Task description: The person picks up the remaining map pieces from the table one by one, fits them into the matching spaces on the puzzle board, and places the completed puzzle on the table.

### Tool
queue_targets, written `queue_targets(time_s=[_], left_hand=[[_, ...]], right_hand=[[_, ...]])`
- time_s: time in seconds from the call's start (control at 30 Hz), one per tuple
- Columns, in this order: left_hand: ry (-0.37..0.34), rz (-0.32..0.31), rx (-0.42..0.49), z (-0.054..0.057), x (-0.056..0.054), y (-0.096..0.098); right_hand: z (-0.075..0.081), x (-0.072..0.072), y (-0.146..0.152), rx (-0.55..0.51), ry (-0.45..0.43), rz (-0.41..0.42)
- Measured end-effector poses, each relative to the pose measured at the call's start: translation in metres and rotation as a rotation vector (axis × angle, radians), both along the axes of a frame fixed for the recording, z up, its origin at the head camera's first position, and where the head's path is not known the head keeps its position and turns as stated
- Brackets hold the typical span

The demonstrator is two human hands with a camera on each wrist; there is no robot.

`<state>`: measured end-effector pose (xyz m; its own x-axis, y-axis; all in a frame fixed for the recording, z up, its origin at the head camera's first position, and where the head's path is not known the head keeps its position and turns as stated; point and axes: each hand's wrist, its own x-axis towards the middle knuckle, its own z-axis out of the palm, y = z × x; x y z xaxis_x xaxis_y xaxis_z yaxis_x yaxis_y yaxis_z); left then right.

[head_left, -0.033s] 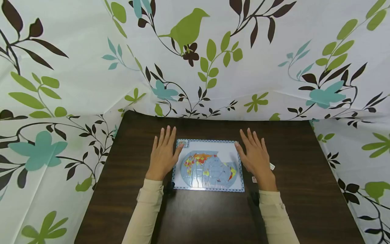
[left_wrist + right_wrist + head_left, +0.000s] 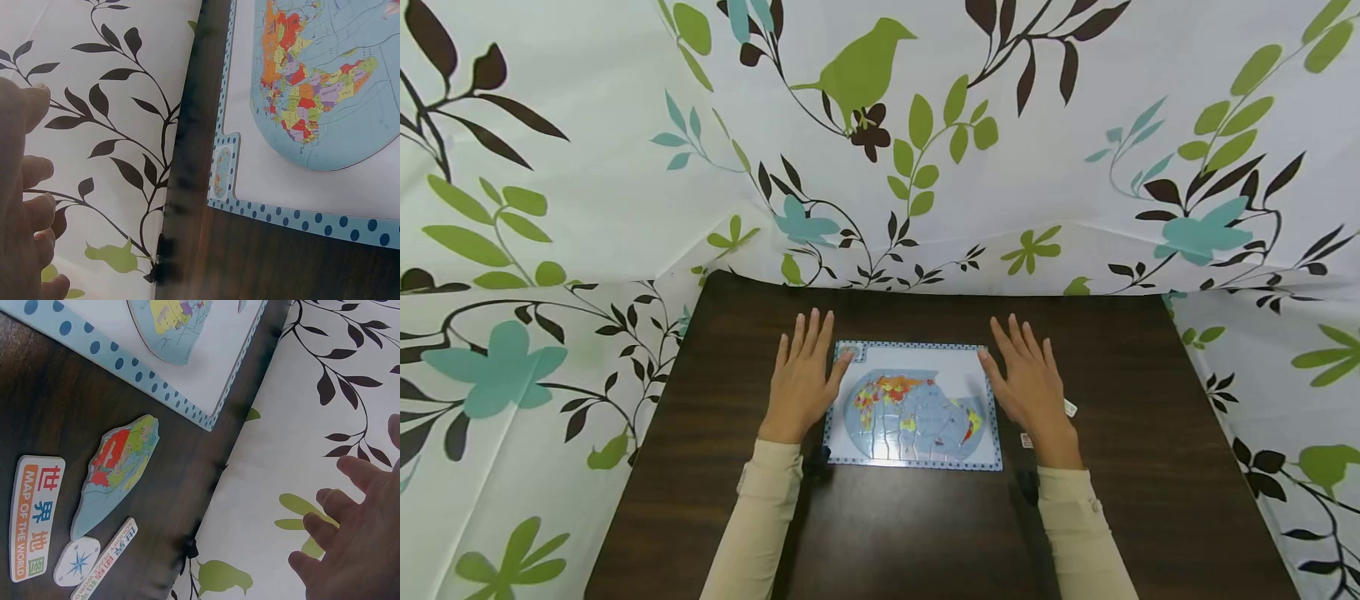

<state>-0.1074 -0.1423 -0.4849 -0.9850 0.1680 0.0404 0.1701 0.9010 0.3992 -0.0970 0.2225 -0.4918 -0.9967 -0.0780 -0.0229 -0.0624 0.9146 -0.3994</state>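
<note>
A world map puzzle [image 2: 883, 360] lies flat on the dark table, its blue border dotted. Most of its oval map [image 2: 917, 425] is in place, with a white gap at the upper right. Over the board's left edge is my left hand [image 2: 801, 387], fingers straight, holding nothing. My right hand [image 2: 1028, 383] is at the board's right edge, fingers also extended and holding nothing. Beside the board, the right wrist view shows a loose map piece [image 2: 119, 472], a "MAP OF THE WORLD" title piece [image 2: 37, 519], a compass piece [image 2: 77, 562] and a lettered strip [image 2: 105, 561].
The dark wooden table [image 2: 895, 533] extends on both sides of the board. A white cloth [image 2: 1037, 167] printed with leaves and birds hangs behind the table and around its sides. In the head view, my right hand and forearm cover most of the loose pieces.
</note>
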Motion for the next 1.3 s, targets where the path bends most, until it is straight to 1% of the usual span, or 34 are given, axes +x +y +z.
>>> queue_targets(time_s=[0.23, 0.37, 0.47, 0.6, 0.83, 0.93, 1.13, 1.3], left_hand=[[-0.002, 0.003, 0.021, 0.0, 0.004, -0.002], [-0.008, 0.014, 0.028, 0.001, 0.004, -0.005], [-0.016, 0.019, 0.034, 0.002, 0.003, -0.006], [-0.018, 0.01, 0.034, 0.003, 0.003, -0.006], [0.004, -0.004, 0.038, 0.005, 0.004, -0.004], [0.009, -0.013, 0.043, 0.004, 0.004, -0.003], [-0.005, -0.016, 0.039, -0.002, 0.006, 0.0], [0.014, -0.019, 0.059, -0.002, 0.008, 0.002]], right_hand=[[0.003, 0.002, 0.003, -0.021, -0.006, -0.017], [0.003, 0.003, 0.016, -0.039, 0.018, -0.071], [0.002, 0.006, 0.031, -0.022, 0.018, -0.128], [-0.001, 0.013, 0.049, -0.009, -0.047, -0.185], [-0.014, 0.022, 0.07, -0.016, -0.228, -0.296], [-0.019, 0.024, 0.076, -0.02, -0.269, -0.332], [-0.026, 0.029, 0.083, -0.017, -0.298, -0.356], [-0.031, 0.033, 0.086, -0.022, -0.281, -0.365]])
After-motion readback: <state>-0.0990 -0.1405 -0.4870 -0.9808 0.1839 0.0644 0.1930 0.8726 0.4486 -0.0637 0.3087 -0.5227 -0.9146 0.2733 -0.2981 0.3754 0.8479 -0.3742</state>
